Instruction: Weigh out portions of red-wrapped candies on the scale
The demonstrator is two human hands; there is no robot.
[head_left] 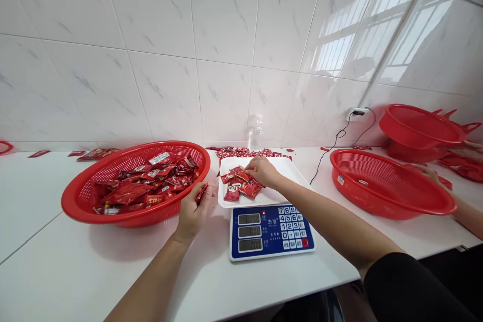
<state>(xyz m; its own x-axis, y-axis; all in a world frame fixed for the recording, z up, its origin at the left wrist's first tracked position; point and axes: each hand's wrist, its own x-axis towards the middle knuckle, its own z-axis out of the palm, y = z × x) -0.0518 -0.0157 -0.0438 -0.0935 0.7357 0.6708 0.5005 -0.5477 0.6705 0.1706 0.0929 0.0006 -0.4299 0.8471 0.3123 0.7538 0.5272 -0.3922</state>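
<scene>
My left hand (pixel 192 214) pinches a small red snack packet (pixel 202 193) beside the rim of a red perforated basket (pixel 75 207). Many red wrapped packets (pixel 132 192) are heaped inside that basket. Over the white tray (pixel 279 167) of a digital scale (pixel 272 236), my right hand (pixel 263 172) is closed, fingertips down on a red packet (pixel 249 188) in a small pile. Its fingers partly hide the packet. Several packets, one of them a flat red packet (pixel 232 191), lie on the tray's left half. The scale's displays are lit with digits.
Behind the scale stand a clear plastic bottle (pixel 255 133) and scattered red packets (pixel 241 152) along the tiled wall. A red basket (pixel 392 201) sits at right, near another person's hands (pixel 433 176), with stacked red baskets (pixel 418 128) behind. A black cable (pixel 328 154) runs to a wall socket.
</scene>
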